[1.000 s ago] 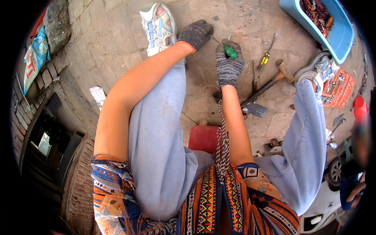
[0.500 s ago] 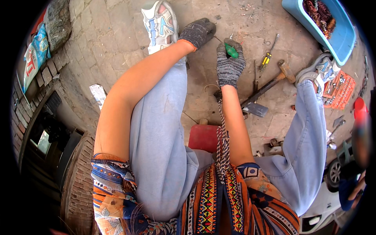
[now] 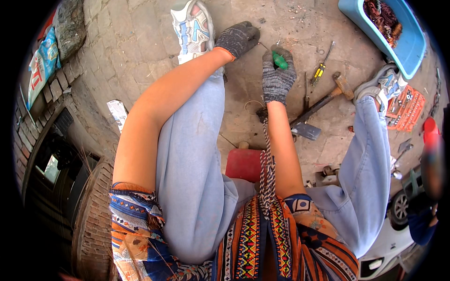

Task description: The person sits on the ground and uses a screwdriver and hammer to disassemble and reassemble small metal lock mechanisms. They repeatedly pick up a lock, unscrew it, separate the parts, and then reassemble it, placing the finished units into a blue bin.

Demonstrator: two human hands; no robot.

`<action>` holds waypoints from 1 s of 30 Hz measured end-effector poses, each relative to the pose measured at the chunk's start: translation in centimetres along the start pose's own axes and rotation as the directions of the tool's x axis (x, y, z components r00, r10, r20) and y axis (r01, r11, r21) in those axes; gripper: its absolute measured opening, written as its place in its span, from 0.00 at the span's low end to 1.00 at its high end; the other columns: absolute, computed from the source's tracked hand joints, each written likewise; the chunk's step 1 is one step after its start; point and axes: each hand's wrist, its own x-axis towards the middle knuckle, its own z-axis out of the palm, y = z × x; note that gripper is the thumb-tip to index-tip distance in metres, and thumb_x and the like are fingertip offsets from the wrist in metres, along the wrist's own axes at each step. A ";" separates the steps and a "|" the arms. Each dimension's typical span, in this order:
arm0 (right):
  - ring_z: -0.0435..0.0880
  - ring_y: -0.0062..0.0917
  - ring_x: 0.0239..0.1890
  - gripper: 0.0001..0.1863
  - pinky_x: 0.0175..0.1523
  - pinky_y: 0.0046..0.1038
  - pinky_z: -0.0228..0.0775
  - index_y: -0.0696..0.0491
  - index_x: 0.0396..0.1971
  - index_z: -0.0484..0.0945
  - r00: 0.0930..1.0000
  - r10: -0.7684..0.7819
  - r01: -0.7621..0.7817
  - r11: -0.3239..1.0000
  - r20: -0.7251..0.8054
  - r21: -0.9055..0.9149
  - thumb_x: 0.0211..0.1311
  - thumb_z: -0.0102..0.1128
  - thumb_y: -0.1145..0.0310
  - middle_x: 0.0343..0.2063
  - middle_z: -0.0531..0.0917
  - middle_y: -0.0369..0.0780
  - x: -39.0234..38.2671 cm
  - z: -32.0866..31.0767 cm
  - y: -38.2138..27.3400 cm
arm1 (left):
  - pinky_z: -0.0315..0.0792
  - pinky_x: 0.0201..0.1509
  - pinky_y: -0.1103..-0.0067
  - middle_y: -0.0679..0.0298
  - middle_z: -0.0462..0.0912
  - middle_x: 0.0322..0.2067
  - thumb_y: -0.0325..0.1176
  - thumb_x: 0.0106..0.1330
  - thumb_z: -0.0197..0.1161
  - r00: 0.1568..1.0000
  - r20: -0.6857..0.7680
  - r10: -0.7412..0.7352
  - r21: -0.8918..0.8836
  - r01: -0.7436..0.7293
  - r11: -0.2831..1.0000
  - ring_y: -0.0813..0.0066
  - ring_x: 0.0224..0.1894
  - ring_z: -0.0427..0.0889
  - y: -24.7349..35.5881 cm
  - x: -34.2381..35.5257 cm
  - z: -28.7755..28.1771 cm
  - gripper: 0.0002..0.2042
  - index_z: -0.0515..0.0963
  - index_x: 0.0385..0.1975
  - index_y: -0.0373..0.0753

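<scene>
The right hand [image 3: 278, 77], in a grey knit glove, has its fingers [image 3: 274, 56] wrapped tight around a green-handled screwdriver [image 3: 280, 60], whose thin shaft runs up and left toward the left hand [image 3: 238, 38]. That hand, in a darker glove, rests knuckles-up on the ground just beside the left shoe [image 3: 192, 29]; its fingers are curled under, and what they pinch, if anything, cannot be told. Right of the screwdriver, apart from it, lie a yellow-handled screwdriver [image 3: 320, 70], a thin dark rod [image 3: 305, 93] and a hammer [image 3: 323, 100] with a wooden handle, whose dark shaft runs down to a flat metal blade [image 3: 307, 131]. A loop of wire [image 3: 253, 104] lies near the right wrist. A braided cord [image 3: 267, 168] hangs down in front of the right forearm, crossing a red box [image 3: 243, 165] between the knees. The left thigh in pale jeans [image 3: 187, 159] hides much of the ground on that side. At the upper right a blue tub [image 3: 408, 44] holds tangled brown wire [image 3: 380, 16], and beside the right shoe [image 3: 382, 82] sits an orange tool case [image 3: 407, 105]. The ground [image 3: 136, 42] is grey paving stone on the left and dusty concrete with scattered scraps around the hands. A low brick wall [image 3: 56, 93] curves along the left edge, with a printed bag [image 3: 41, 65] and a rock [image 3: 68, 25] on it.
</scene>
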 end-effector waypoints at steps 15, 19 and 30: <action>0.78 0.18 0.36 0.11 0.48 0.21 0.70 0.59 0.39 0.77 0.999 -0.031 0.032 0.999 0.017 -0.030 0.54 0.63 0.77 0.34 0.81 0.37 -0.1 0.1 -0.6 | 0.72 0.44 0.68 0.59 0.77 0.36 0.37 0.57 0.61 1.000 -0.007 0.020 -0.032 -0.020 0.999 0.59 0.39 0.78 -0.2 0.0 0.2 0.08 0.77 0.35 0.45; 0.78 0.20 0.37 0.11 0.47 0.23 0.71 0.58 0.38 0.77 0.999 -0.049 0.050 0.998 0.012 -0.029 0.53 0.62 0.78 0.34 0.81 0.39 -0.2 0.1 -0.6 | 0.72 0.44 0.68 0.59 0.77 0.36 0.37 0.57 0.61 1.000 -0.007 0.017 -0.031 -0.017 0.999 0.58 0.39 0.78 -0.3 0.1 0.3 0.08 0.77 0.35 0.45; 0.78 0.20 0.37 0.11 0.47 0.23 0.71 0.58 0.38 0.77 0.999 -0.051 0.052 0.999 0.009 -0.016 0.53 0.61 0.79 0.35 0.81 0.39 0.1 0.2 0.0 | 0.72 0.44 0.67 0.60 0.77 0.35 0.38 0.56 0.61 1.000 -0.022 -0.001 -0.028 0.000 1.000 0.58 0.39 0.78 0.1 0.1 0.1 0.09 0.78 0.35 0.45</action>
